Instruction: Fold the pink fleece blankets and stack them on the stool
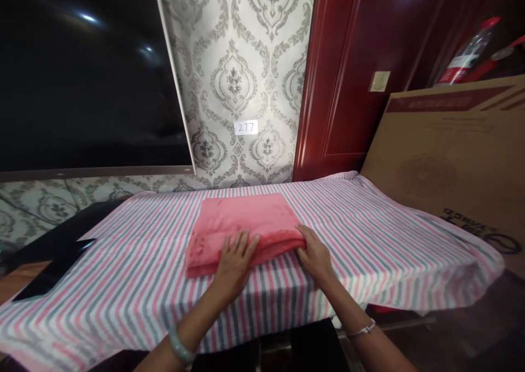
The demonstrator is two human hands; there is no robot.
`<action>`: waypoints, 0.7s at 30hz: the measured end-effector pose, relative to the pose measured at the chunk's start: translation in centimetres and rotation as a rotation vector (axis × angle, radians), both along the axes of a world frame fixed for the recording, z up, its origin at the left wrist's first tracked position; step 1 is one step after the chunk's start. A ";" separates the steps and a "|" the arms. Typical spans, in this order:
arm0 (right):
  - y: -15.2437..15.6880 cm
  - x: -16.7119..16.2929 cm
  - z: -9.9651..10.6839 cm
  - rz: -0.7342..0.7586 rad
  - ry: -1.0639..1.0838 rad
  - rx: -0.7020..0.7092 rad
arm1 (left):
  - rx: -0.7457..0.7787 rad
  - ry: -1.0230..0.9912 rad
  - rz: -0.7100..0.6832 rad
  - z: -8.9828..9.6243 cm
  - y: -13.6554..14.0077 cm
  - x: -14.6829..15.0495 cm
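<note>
A folded coral-pink cloth (250, 216) lies on a striped sheet (394, 238), its layers stacked along the near edge. My left hand (235, 260) rests on top of its front part, fingers spread and flat. At the near right corner, my right hand (315, 253) pinches the folded layers, fingers above and thumb below. That corner looks slightly raised from the sheet. A pale bangle circles my left wrist and a thin silver one my right. The cloth's exact kind cannot be made out.
A large dark television screen (90, 76) stands at the back left. Patterned wallpaper with a "277" label (245, 127) is behind the table. To the right are a red wooden panel (348, 60), a big cardboard box (455, 164) and a plastic bottle (465, 60).
</note>
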State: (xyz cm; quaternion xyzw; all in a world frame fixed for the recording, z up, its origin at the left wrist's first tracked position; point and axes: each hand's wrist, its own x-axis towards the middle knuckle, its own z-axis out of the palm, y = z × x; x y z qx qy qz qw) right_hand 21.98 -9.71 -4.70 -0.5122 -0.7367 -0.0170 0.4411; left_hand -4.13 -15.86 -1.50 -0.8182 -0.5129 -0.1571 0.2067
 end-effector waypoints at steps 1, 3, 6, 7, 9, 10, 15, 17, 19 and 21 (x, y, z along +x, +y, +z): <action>0.0 0.0 0.4 -0.007 0.006 -0.005 | 0.011 -0.008 -0.006 -0.1 0.6 1.3; 0.1 -0.1 1.1 -0.007 0.037 -0.004 | 0.038 -0.040 0.023 -0.2 1.7 3.4; 0.2 -0.1 1.3 0.045 0.137 0.022 | 0.030 -0.092 0.058 -0.1 2.9 4.8; 0.2 -0.1 1.0 0.074 0.181 0.030 | 0.015 -0.102 0.049 0.2 3.2 4.8; 0.4 -0.1 0.1 0.116 0.294 0.016 | -0.020 -0.116 0.022 1.2 3.4 4.4; 0.6 -0.2 -0.5 0.125 0.377 -0.013 | -0.039 -0.128 0.022 2.0 3.6 4.1; 1.5 -0.9 -3.5 0.140 0.835 -0.346 | -0.111 -0.322 -0.001 7.9 5.0 2.4; 1.8 -1.4 -3.9 0.208 0.904 -0.459 | -0.113 -0.432 -0.039 10.9 5.9 1.8; 2.0 -1.8 -3.8 0.294 0.948 -0.528 | -0.138 -0.528 -0.063 13.9 6.7 1.3; 2.1 -2.3 -3.3 0.353 0.965 -0.563 | -0.184 -0.630 -0.113 16.9 7.1 0.9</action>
